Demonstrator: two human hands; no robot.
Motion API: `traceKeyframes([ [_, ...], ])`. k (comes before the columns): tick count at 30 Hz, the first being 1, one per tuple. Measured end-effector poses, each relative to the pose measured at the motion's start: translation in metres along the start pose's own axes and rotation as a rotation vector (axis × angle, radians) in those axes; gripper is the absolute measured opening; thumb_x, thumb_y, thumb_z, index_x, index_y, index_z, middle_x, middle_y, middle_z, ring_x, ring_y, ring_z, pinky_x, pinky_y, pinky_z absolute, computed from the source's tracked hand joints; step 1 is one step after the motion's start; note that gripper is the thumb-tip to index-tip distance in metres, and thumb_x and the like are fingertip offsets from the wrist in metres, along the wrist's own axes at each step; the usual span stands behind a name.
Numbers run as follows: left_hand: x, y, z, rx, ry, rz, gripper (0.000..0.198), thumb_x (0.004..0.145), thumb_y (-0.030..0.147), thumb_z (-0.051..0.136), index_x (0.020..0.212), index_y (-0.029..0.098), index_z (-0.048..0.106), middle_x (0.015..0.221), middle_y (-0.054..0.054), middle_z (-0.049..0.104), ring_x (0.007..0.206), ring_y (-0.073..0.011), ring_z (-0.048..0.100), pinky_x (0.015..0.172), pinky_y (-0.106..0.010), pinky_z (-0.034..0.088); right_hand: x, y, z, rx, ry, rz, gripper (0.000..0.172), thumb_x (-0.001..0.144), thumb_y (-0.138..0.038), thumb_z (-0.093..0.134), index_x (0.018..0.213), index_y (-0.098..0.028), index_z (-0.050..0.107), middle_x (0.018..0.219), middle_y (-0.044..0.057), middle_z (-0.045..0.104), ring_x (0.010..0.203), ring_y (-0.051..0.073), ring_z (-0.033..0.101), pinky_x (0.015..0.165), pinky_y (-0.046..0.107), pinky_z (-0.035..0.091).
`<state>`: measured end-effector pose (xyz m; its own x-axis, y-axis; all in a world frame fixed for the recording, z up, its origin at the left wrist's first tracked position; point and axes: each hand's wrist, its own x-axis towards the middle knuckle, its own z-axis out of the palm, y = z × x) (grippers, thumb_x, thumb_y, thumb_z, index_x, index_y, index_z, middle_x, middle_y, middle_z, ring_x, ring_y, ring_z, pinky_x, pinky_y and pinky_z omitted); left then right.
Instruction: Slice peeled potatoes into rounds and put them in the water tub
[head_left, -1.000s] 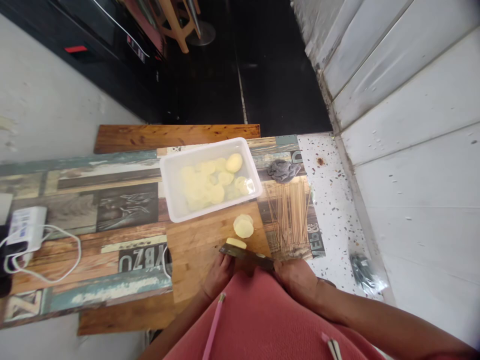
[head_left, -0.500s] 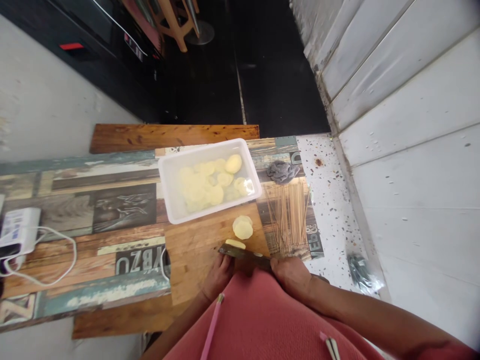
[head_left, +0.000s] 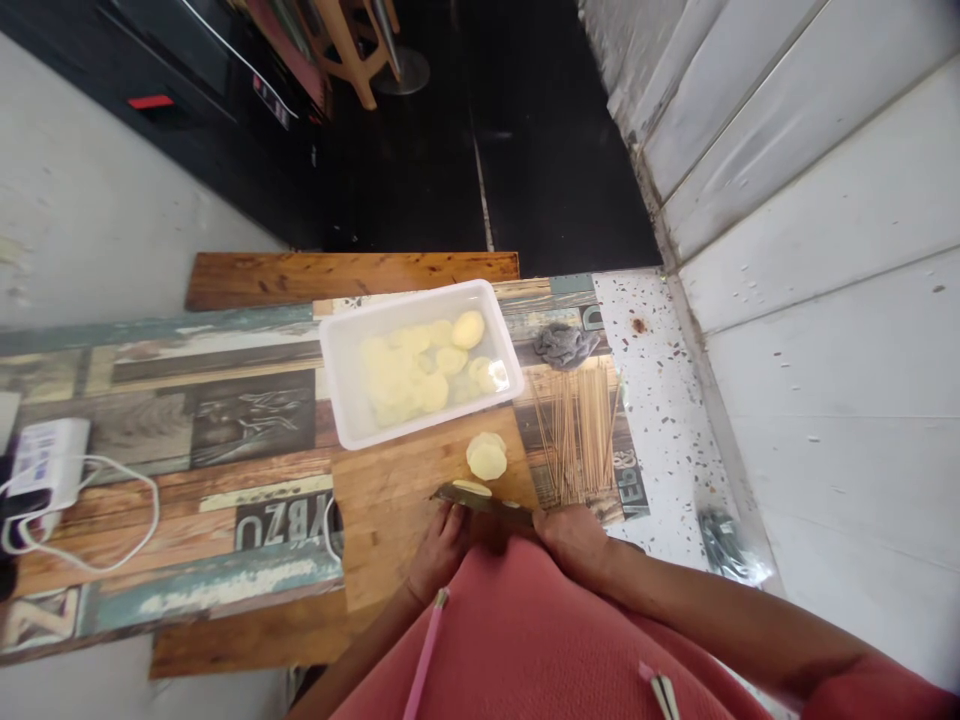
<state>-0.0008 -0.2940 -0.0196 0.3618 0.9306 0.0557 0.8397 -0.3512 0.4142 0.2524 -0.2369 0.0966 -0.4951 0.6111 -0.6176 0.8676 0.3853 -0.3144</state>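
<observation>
My right hand [head_left: 574, 540] is wrapped round the handle of a dark-bladed knife [head_left: 495, 503], which lies crosswise close to my body. At the blade's far side shows the pale yellow edge of a potato [head_left: 472, 488]; the blade hides the rest of it. My left hand [head_left: 442, 545] is closed beside the blade with bent fingers against the potato, their tips partly hidden. A small overlapping pile of potato slices [head_left: 487, 456] rests farther forward on the wooden cutting board [head_left: 397, 500].
Beyond the board stands a white plastic tub [head_left: 352, 437] holding potatoes in cloudy liquid. To the right are thin wooden skewers [head_left: 581, 430], a crumpled grey cloth [head_left: 566, 345] and a plastic bag [head_left: 731, 545]. A white power strip [head_left: 52, 460] with cables sits at the left.
My right hand and the knife have shifted slightly left, and the blade's angle has changed a little. My left hand stays by the blade; the slice pile has not moved.
</observation>
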Motion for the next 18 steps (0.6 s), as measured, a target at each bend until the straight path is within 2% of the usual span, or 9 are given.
traceKeyframes([
  [7,0.005,-0.001,-0.002,0.133,0.142,0.252,0.040,0.090,0.012,0.045,0.127,0.017,0.057,0.109,-0.010,0.068,0.110,-0.0259,0.061,0.092,-0.035,0.053,0.012,-0.004,-0.003,0.019,-0.073,0.008,0.021,0.090,-0.010,0.044,0.097,-0.012,0.064,0.081,0.010,0.072,0.072,0.021,0.068,0.055,0.026,0.043],
  [13,0.008,0.000,-0.007,0.203,0.151,0.275,0.039,0.093,0.012,0.040,0.130,0.014,0.052,0.108,-0.010,0.068,0.109,-0.0246,0.061,0.094,-0.035,0.051,0.029,0.002,0.009,0.073,-0.041,0.051,0.019,0.092,-0.018,0.047,0.093,-0.012,0.065,0.080,0.012,0.072,0.073,0.020,0.068,0.061,0.026,0.046],
  [18,0.011,0.003,-0.015,0.208,0.142,0.294,0.045,0.093,0.012,0.040,0.137,0.014,0.045,0.109,-0.011,0.067,0.111,-0.0229,0.060,0.094,-0.032,0.050,0.025,0.008,0.002,0.081,-0.011,0.072,0.030,0.097,-0.027,0.038,0.095,-0.013,0.064,0.084,0.011,0.072,0.074,0.021,0.069,0.060,0.026,0.046],
])
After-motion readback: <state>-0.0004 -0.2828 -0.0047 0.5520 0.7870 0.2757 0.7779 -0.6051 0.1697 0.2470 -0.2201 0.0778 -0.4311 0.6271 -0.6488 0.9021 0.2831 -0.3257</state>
